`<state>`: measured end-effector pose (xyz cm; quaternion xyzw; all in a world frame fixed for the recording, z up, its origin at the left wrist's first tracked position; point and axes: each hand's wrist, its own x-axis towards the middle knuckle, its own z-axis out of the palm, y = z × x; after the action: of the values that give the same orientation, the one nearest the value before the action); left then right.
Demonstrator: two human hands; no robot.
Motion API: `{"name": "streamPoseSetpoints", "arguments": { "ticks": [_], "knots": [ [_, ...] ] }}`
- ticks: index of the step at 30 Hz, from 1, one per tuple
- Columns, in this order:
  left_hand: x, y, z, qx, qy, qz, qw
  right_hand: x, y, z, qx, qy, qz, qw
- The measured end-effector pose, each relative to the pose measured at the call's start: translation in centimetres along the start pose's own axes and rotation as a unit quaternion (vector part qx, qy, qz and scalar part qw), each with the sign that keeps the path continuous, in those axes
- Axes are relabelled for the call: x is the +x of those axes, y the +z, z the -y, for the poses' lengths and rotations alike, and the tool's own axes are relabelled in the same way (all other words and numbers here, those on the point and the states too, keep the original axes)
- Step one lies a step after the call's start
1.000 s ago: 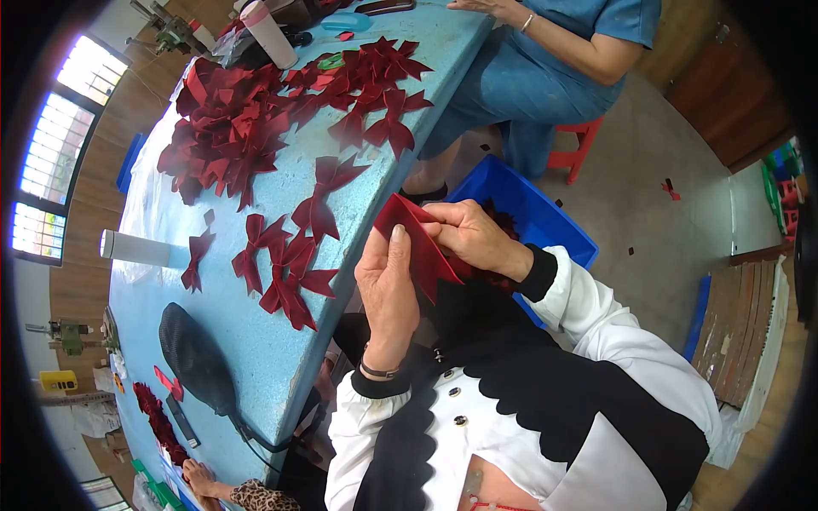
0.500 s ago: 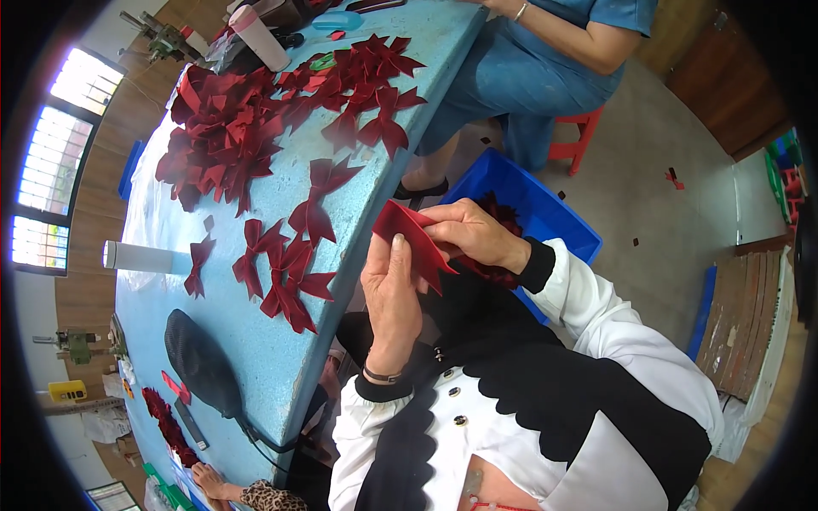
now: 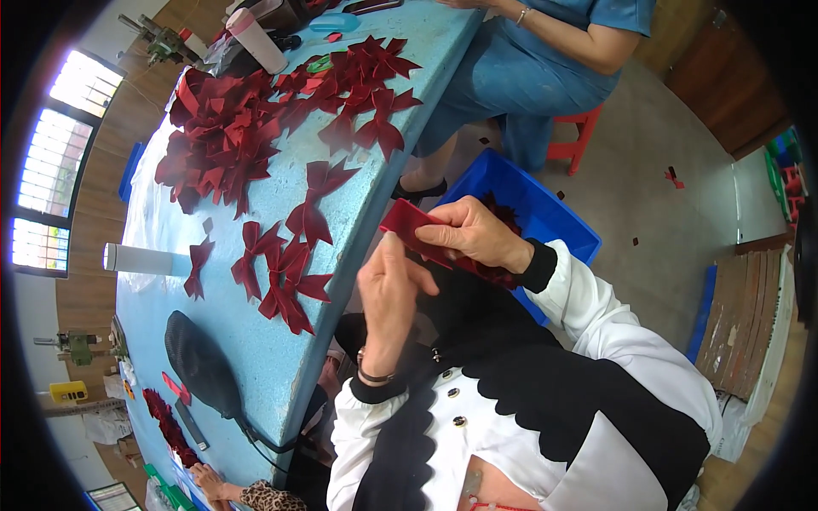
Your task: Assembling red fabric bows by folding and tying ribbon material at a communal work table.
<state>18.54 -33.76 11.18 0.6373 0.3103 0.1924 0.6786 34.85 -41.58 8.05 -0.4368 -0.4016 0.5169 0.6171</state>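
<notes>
A piece of dark red ribbon (image 3: 406, 223) is held above my lap, beside the table edge. My right hand (image 3: 479, 234) is closed on it, with the thumb lying across its face. Below the ribbon's left corner is my left hand (image 3: 388, 294), pinching that corner at the fingertips. Another of its fingers stands away from the ribbon. On the table to the left lie several red ribbon bows, the nearest being one bow (image 3: 294, 285) and another bow (image 3: 317, 200).
A heap of red bows (image 3: 221, 128) covers part of the blue table (image 3: 341, 281). A white bottle (image 3: 136, 259) and a black mesh-covered object (image 3: 200, 362) also rest there. A blue bin (image 3: 554, 221) with red pieces stands on the floor. A co-worker in blue (image 3: 528, 94) sits beyond.
The ribbon went from a wide, open fold to a flatter, narrower strip. My left hand moved slightly down and loosened its wrap, with one finger now apart. The right hand stayed on the ribbon.
</notes>
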Motion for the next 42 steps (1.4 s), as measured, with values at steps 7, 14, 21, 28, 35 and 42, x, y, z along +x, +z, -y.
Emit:
{"name": "streamPoseSetpoints", "arguments": {
  "ticks": [7, 14, 21, 28, 35, 42],
  "knots": [
    [0.4, -1.6, 1.0, -0.173, 0.029, -0.117, 0.978, -0.2, -0.2, 0.5, 0.061, 0.029, 0.004, 0.998],
    [1.1, -1.3, 1.6, -0.372, -0.065, 0.126, 0.917, -0.4, 0.7, 1.7, 0.051, 0.061, 0.05, 0.996],
    [0.7, -0.5, 0.0, -0.388, -0.081, 0.043, 0.917, -0.4, 1.2, 1.3, 0.065, 0.081, 0.069, 0.992],
    [0.9, -1.4, 0.1, -0.361, -0.04, 0.008, 0.932, -0.3, 1.2, -0.2, 0.095, 0.096, 0.057, 0.989],
    [1.3, -1.3, 0.2, -0.285, 0.021, -0.053, 0.957, -0.3, 1.1, -2.1, 0.15, 0.091, 0.058, 0.983],
    [1.8, -1.9, 0.6, -0.217, 0.066, -0.05, 0.973, -0.6, 2.2, -1.4, 0.096, 0.018, -0.063, 0.993]
  ]
}}
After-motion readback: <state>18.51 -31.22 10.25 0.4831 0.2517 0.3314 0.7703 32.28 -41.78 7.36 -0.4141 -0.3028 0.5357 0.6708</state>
